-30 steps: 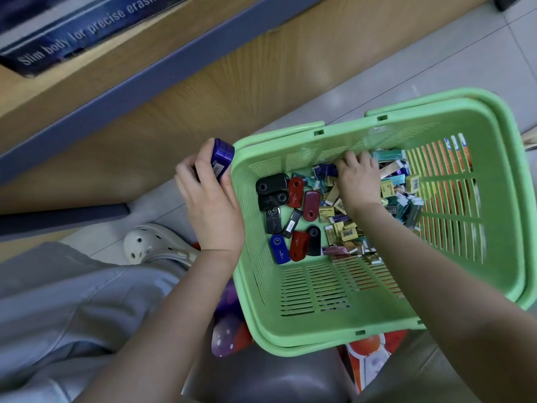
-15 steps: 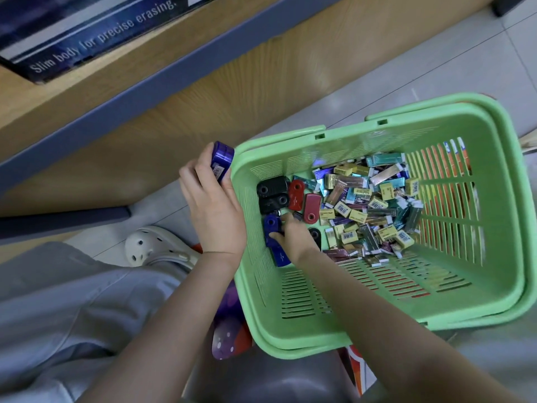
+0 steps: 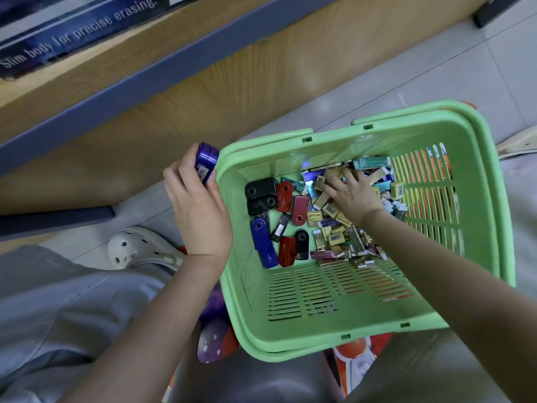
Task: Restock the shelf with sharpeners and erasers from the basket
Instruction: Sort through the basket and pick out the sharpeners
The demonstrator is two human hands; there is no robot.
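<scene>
A green plastic basket (image 3: pixel 319 344) sits in front of me on the floor. Inside, on the left, lie several sharpeners (image 3: pixel 299 209) in black, red and blue. A pile of small wrapped erasers (image 3: pixel 340 237) fills the middle and right. My left hand (image 3: pixel 197 207) is outside the basket's left rim and grips a blue sharpener (image 3: pixel 205 161), held upright. My right hand (image 3: pixel 351 196) is down in the eraser pile with fingers spread over the erasers, and its fingertips are partly buried.
The wooden shelf unit with a grey-blue edge (image 3: pixel 145 71) runs across the top left, carrying a dark sign (image 3: pixel 72 27) about erasing. My white clog (image 3: pixel 139 248) and grey trouser leg are at the lower left. Tiled floor (image 3: pixel 436 68) lies beyond the basket.
My right hand went from the eraser pile to the sharpeners, where a second blue one now lies, then back onto the erasers. My left hand stayed put.
</scene>
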